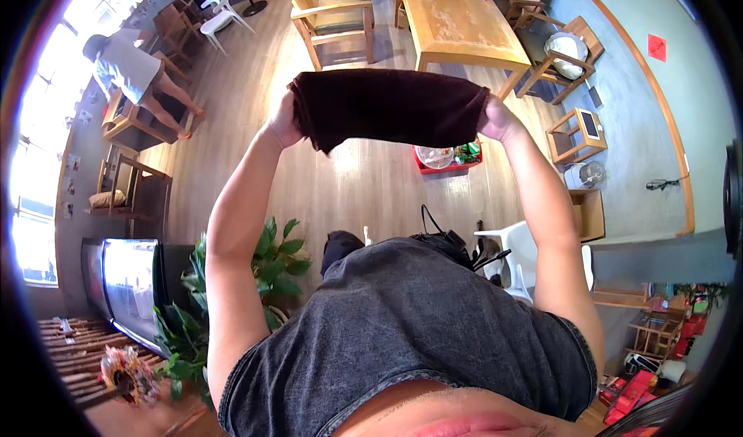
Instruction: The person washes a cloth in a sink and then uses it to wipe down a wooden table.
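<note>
A folded dark brown cloth (391, 108) is stretched out in front of me at arm's length, above the wooden floor. My left hand (285, 120) grips its left end, and my right hand (499, 120) grips its right end. Both hands are closed on the cloth, with most of the fingers hidden behind it. The top edge bows slightly upward, while a loose corner hangs down near my left hand. Below the cloth, close to its right end, a red crate (449, 168) stands on the floor, holding green items and something pale.
A wooden table (464, 23) stands ahead, with a wooden armchair (333, 15) at its left. Another person (131, 66) bends over furniture at the far left. A leafy plant (279, 263) is by my left arm; a white chair (518, 255) stands near my right.
</note>
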Available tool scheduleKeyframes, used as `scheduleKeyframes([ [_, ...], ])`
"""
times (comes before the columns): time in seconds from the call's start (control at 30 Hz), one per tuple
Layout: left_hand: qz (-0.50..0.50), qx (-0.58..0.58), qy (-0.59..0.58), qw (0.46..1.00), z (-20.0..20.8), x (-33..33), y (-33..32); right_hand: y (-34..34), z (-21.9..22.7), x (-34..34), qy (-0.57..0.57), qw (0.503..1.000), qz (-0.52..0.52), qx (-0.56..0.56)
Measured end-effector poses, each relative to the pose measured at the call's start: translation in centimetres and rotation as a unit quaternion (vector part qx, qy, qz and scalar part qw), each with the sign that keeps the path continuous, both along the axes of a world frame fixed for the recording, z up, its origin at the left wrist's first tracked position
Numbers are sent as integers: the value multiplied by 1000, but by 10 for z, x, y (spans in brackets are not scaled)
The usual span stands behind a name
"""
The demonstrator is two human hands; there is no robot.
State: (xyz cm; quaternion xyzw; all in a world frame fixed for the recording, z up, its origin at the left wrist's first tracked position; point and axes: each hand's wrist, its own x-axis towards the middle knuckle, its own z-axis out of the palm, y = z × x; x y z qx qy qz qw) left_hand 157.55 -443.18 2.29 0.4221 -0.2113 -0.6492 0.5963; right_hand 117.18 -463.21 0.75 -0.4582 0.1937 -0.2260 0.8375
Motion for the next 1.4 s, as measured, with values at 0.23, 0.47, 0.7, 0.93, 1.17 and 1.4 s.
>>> scheduleKeyframes([
  [0.23, -45, 143, -37, 988, -86, 92, -187, -122, -82, 113, 105, 986, 1, 131],
  [0.47, -232, 116, 46, 965, -149, 153, -416, -242, -162, 139, 66, 958, -100, 260],
  [0.7, -321, 57, -252, 911, -176, 125, -639, -340, -187, 154, 108, 882, -348, 299],
  [0.93, -315, -89, -540, 775, -305, 113, -852, -464, -272, 161, 26, 811, -465, 354],
  [1.17, -291, -119, -739, 596, -345, 30, -941, -508, -374, 158, 442, 681, -564, 153],
  [1.4, -371, -356, -734, 444, -387, 32, -873, -545, -350, 281, 758, 482, -396, -190],
])
